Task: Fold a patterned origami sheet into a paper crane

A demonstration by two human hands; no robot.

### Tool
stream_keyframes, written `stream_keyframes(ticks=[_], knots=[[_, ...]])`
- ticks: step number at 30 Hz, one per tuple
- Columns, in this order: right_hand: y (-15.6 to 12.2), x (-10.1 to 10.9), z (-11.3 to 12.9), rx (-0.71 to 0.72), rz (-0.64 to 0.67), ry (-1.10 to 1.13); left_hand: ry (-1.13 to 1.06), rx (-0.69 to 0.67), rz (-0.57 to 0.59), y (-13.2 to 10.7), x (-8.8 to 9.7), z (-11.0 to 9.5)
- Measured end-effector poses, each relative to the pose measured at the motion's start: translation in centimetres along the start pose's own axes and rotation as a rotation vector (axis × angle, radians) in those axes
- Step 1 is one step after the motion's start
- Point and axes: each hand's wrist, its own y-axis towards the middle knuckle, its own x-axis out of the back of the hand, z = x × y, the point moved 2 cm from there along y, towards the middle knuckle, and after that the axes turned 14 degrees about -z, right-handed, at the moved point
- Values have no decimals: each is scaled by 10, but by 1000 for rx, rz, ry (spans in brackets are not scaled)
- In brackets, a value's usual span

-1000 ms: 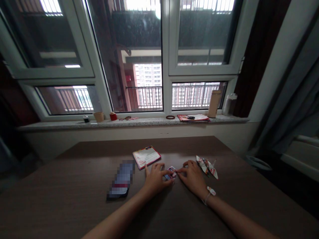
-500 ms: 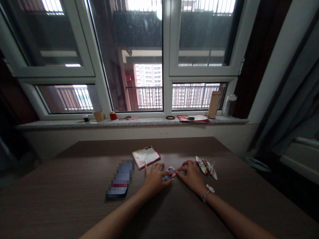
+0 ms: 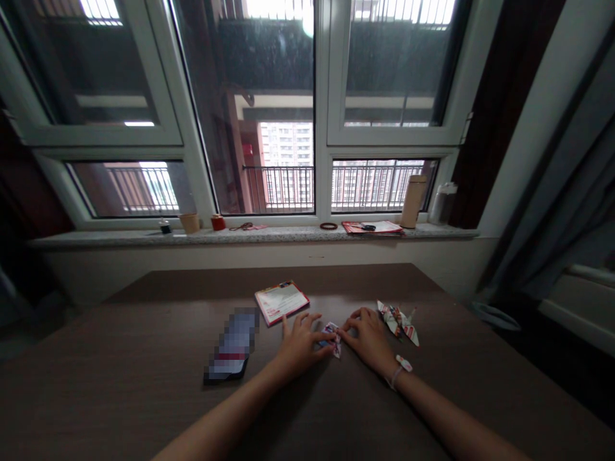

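Observation:
A small folded piece of printed paper lies on the table between my two hands. My left hand holds its left side with thumb and index finger, while the other fingers are raised and spread. From the right, my right hand pinches the paper's edge between thumb and fingertips, the remaining fingers curled. My fingertips cover part of the paper. Just beyond my right hand sits a folded paper figure with pointed ends, perhaps a paper crane. A stack of square printed sheets lies past my left hand.
A phone with a blurred-out screen lies left of my left hand on the brown table. Along the windowsill stand a paper cup, a red spool, a tan bottle and papers with scissors.
The folded paper has shifted or opened slightly, and a pointed part now shows toward me between my hands. Both hands have stayed nearly in place, with small finger movements.

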Motion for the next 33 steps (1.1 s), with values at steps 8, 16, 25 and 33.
stream_keyframes(ticks=[8, 16, 25, 33], knots=[[-2, 2, 2, 31, 21, -20, 16, 23, 0, 0, -1, -1], [-3, 3, 2, 59, 63, -56, 22, 44, 27, -1, 0, -3], [-7, 0, 0, 65, 60, -65, 17, 37, 0, -1, -2, -3], [-9, -2, -1, 73, 98, -108, 18, 43, 22, -1, -1, -3]])
